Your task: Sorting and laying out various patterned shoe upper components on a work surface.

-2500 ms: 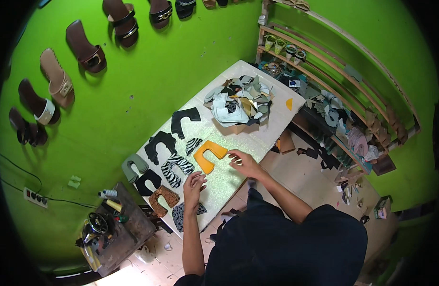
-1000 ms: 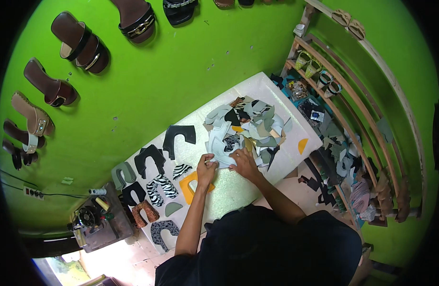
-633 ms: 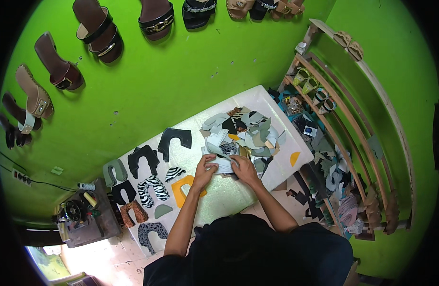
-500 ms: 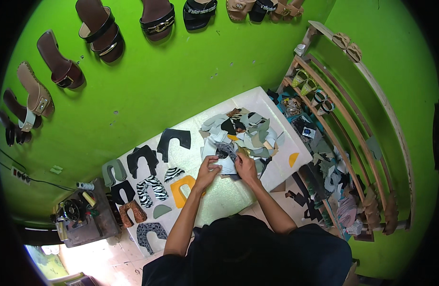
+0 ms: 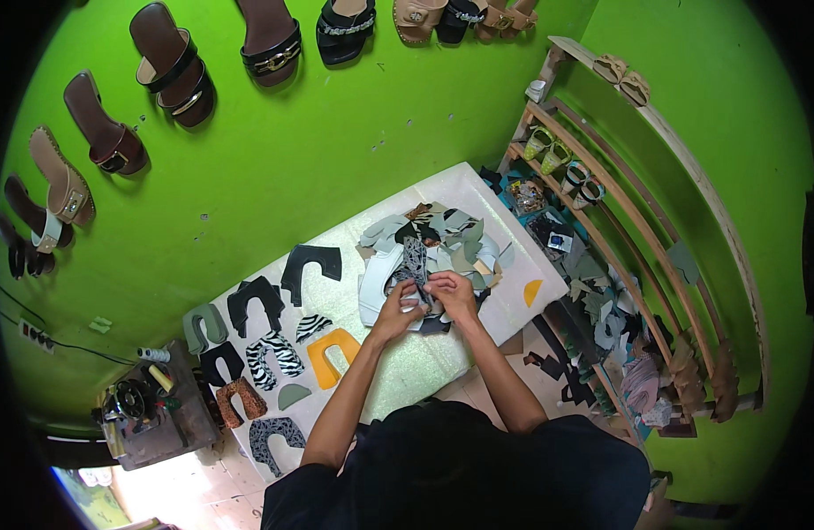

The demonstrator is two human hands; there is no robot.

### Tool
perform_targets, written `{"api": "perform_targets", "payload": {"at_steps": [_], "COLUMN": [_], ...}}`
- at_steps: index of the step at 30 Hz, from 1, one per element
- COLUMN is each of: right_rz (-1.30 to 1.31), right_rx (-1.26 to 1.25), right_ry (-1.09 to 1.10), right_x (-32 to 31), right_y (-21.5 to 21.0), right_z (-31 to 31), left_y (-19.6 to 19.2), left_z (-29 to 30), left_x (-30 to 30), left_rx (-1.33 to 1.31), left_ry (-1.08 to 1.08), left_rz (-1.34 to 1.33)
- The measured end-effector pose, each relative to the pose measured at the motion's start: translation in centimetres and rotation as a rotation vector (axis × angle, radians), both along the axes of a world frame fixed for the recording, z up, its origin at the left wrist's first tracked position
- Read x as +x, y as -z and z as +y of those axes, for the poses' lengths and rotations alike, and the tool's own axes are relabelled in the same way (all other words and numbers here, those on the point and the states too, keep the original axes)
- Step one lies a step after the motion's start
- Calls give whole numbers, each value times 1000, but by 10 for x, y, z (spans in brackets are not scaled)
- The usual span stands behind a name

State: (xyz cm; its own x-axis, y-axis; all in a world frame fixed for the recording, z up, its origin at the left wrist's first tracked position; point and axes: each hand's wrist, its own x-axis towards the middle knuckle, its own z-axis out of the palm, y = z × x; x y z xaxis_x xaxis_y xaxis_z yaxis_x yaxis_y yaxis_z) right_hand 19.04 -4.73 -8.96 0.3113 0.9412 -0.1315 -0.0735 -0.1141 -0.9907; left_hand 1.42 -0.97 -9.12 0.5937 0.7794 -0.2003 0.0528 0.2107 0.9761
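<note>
Both of my hands are over a heap of cut material scraps (image 5: 469, 238) in white, grey, green and black. My left hand (image 5: 398, 314) has its fingers closed at the lower end of a grey-and-black patterned piece (image 5: 414, 254). Close beside it, my right hand (image 5: 453, 297) pinches the same piece from the other side. The part between my fingertips is largely hidden. Just left of the patterned piece, a curved white piece (image 5: 378, 281) lies on the edge of the heap.
U-shaped cut pieces lie on the white table (image 5: 407, 362) to the left: black (image 5: 308, 263), yellow (image 5: 322, 364), zebra-striped (image 5: 265, 360) and others. A yellow half-round (image 5: 532, 291) is at the right. Beyond stand a wooden rack (image 5: 636, 203) and a sewing machine (image 5: 128, 399); sandals (image 5: 173, 66) hang on the wall.
The white piece has left my hands and now lies at the left of the heap. The patterned piece is now stretched out away from my fingers, and my hands have come closer together.
</note>
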Motion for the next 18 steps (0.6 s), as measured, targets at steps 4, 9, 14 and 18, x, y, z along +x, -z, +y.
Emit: {"api": "perform_targets", "payload": {"at_steps": [4,9,14,18], "right_rz": [40,-65,135,-513], "right_rx": [-4,-42,-160,-29], "right_ry": [-87,-148,-13,341], "right_x": [-1,-3,0,-1], "right_y": [22,37,35,6], "right_z": [-3,-1,0,-3], "left_y": [2,21,23,16], "left_z": [-4,-3,0,0], "left_x": [12,13,15,19], "left_rx": [10,0,-30,-59], "left_ry": [6,-56,-85,-117], "left_rz": [5,22,20,74]}}
